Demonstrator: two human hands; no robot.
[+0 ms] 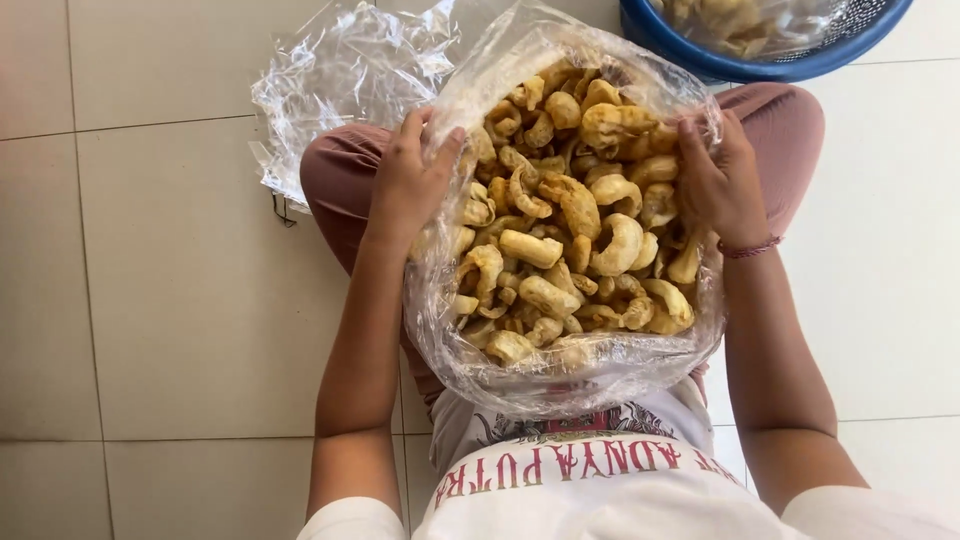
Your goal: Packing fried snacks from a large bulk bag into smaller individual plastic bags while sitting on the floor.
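Mid-frame: left hand and right hand, fingers clamped on rims of clear bag filled with fried curls; blue basket upper right.

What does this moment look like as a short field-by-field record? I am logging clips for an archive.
Setting: person seated on a pale tiled floor
Main item: large clear plastic bag full of curled golden fried crackers, resting on the lap
Left hand: grips the bag's left rim
Right hand: holds the bag's right rim
Wrist: thin red band on the right
Behind: round blue plastic basin, partly in view
Beside: crumpled empty clear plastic bags on the floor
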